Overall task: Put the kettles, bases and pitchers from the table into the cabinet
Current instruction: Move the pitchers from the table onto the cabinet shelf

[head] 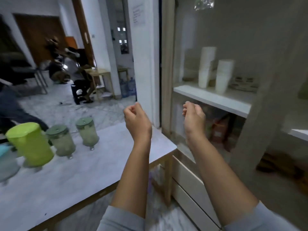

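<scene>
Two lidded pitchers (pixel 75 136) on the table (pixel 70 177) hold pale contents; both hands' (pixel 135 117) grips are curled, holding nothing.

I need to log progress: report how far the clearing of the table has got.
Done: nothing that shows; the white cabinet shelf holds only stacked white paper cups.
In hand: nothing; the left hand and right hand are raised, fingers curled, empty.
Left: the lime-green plastic pitcher and two clear green-lidded pitchers on the marbled table.
</scene>
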Motion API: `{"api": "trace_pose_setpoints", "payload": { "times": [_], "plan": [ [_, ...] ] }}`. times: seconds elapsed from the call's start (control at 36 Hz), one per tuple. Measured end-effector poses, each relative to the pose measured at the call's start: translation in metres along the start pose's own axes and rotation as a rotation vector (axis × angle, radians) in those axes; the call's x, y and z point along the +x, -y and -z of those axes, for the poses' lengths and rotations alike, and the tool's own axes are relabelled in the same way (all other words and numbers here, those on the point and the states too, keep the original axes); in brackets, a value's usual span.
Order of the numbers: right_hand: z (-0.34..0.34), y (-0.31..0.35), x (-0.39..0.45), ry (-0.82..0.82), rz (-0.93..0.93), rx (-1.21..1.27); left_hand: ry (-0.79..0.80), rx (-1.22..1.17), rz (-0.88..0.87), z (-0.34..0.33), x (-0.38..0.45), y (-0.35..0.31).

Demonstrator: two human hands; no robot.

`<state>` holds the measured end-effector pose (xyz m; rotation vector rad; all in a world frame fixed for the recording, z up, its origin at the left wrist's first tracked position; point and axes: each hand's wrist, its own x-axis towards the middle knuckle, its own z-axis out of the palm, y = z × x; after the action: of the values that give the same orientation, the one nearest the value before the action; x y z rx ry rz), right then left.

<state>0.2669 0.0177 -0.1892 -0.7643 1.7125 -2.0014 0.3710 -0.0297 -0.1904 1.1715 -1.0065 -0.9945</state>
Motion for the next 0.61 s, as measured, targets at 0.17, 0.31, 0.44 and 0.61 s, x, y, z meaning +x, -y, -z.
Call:
{"api": "trace_pose_setpoints", "payload": {
  "times": [0.17,0.31,0.44,0.61],
  "plan": [
    [-0.119,-0.024,-0.031,0.191,-0.073,0.011,-0.187,0.026,0.003,0.089,0.085,0.005],
    [-0.206,-0.046,-0.055,0.320,-0.174,0.006,-0.322,0.073,0.022,0.162,0.141,0.014],
    [-0.258,-0.063,-0.074,0.436,-0.223,-0.064,-0.448,0.076,0.084,0.207,0.175,0.029],
    [-0.301,-0.090,-0.072,0.508,-0.261,-0.148,-0.500,0.050,0.213,0.231,0.205,0.057]
  ]
}}
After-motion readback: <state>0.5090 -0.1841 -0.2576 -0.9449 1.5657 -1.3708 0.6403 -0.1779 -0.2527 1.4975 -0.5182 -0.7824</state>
